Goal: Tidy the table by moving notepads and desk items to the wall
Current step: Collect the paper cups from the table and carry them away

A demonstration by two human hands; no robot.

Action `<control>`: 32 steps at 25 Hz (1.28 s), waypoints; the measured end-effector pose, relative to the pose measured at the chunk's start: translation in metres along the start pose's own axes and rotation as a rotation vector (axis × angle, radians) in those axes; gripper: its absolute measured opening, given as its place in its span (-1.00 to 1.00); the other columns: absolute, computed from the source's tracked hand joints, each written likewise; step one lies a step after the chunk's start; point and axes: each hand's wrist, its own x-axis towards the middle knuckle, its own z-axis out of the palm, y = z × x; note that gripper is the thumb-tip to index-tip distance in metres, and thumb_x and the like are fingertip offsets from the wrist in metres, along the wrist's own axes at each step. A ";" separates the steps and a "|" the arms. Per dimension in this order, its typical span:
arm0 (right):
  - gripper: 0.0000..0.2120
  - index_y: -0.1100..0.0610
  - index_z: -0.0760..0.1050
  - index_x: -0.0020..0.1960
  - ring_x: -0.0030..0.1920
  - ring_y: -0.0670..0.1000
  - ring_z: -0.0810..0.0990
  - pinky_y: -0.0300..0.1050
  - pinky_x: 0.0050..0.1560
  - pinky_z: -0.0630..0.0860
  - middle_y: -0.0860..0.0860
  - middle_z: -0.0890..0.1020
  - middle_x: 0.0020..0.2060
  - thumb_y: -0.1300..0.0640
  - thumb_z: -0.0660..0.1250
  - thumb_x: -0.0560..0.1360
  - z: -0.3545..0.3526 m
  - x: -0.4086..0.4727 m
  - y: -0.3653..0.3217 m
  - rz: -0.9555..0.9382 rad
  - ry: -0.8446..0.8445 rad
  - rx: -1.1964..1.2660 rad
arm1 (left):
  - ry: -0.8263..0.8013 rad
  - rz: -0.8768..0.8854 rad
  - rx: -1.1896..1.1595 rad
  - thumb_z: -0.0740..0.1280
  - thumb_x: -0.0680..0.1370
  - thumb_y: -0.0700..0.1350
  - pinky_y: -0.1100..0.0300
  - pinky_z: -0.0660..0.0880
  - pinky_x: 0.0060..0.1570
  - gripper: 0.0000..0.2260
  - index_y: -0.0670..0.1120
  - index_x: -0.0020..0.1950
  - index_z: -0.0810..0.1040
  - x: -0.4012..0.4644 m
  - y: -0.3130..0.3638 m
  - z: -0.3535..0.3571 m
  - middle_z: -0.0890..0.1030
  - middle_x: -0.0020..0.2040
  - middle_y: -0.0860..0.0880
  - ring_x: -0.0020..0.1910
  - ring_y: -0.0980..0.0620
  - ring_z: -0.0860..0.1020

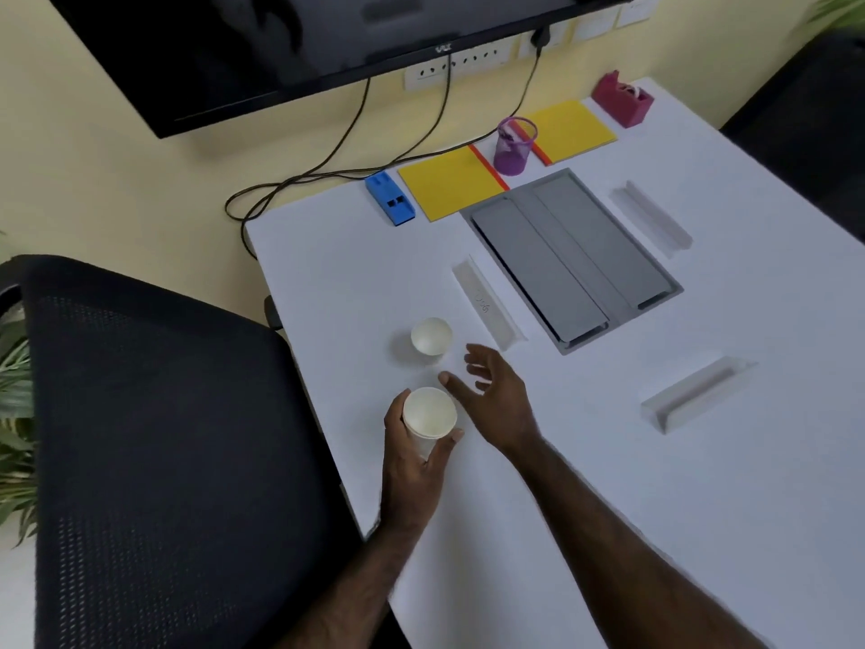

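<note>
Left hand: the left hand [414,456], low and left of centre in the frame, wraps its fingers and thumb around a white paper cup [428,416], whose open mouth faces up toward the camera.
Right hand: the right hand [496,395], just right of the held cup, has its fingers spread and loose, holding nothing, above the white table [608,484].
Second cup: another white paper cup [431,336] stands on the table just above the held one, close to the right hand's fingertips.
Notepads: two yellow notepads with red-orange spine strips lie at the table's far edge by the wall, one at upper centre [449,182] and one further right [573,131].
Pen holder: a purple mesh pen cup [515,145] stands upright between the two notepads.
Blue item: a blue plastic block-shaped desk item [390,198] lies just left of the nearer notepad.
Tape dispenser: a dark red tape dispenser [622,99] sits at the upper right, near the wall.
Table centre: a grey rectangular cable hatch [571,255] is set into the tabletop, with three clear acrylic holders around it, at left [489,306], upper right [650,220] and lower right [692,395].
Surroundings: a black mesh office chair [154,437] fills the lower left; a black monitor [281,44] hangs on the wall at the top.
</note>
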 end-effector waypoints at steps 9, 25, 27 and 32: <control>-0.14 -0.08 0.44 0.48 0.24 -0.18 0.59 -0.32 0.13 0.58 -0.24 0.56 0.31 -0.30 0.64 0.28 -0.088 -0.128 0.027 0.046 0.012 0.055 | -0.303 0.175 0.048 0.57 0.48 -0.14 -0.05 0.60 0.27 -0.30 -0.02 0.54 0.30 -0.058 0.024 0.061 0.49 0.43 0.02 0.40 0.00 0.52; -0.42 -0.15 0.52 0.29 0.15 -0.23 0.62 -0.30 0.12 0.58 -0.26 0.64 0.17 -0.14 0.65 0.34 -0.245 -0.241 0.106 0.137 0.401 0.121 | -0.686 0.281 0.090 0.59 0.45 -0.01 0.13 0.54 0.32 -0.33 -0.06 0.47 0.37 -0.164 0.061 0.181 0.54 0.39 0.04 0.37 0.05 0.52; -0.39 -0.13 0.50 0.32 0.13 -0.23 0.63 -0.32 0.11 0.59 -0.26 0.64 0.17 -0.10 0.65 0.35 -0.271 -0.241 0.115 0.143 0.482 0.138 | -0.690 0.238 0.103 0.61 0.43 0.01 0.12 0.52 0.34 -0.31 -0.02 0.46 0.37 -0.166 0.058 0.194 0.53 0.38 0.05 0.36 0.09 0.51; -0.30 -0.03 0.44 0.44 0.20 -0.11 0.61 -0.24 0.18 0.56 -0.16 0.60 0.28 -0.07 0.63 0.38 -0.318 -0.221 0.161 0.206 0.667 0.042 | -0.701 0.184 0.123 0.63 0.40 -0.05 0.47 0.40 0.25 -0.33 0.13 0.41 0.37 -0.167 0.058 0.212 0.50 0.32 0.26 0.31 0.36 0.46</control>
